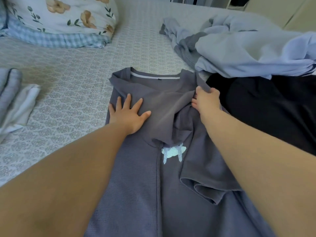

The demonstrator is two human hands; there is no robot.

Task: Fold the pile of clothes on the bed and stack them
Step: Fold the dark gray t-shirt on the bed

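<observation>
From the head camera I see the grey T-shirt [136, 185] lying flat on the bed [77, 79]. My left hand [128, 115] presses on it with fingers spread; my right hand [206, 100] pinches its shoulder fabric. Just right of the shirt lie a black garment [273, 113] and a crumpled light-blue pile [248, 53]; well left, folded clothes [15, 100]; beyond, a floral pillow [68, 16].
</observation>
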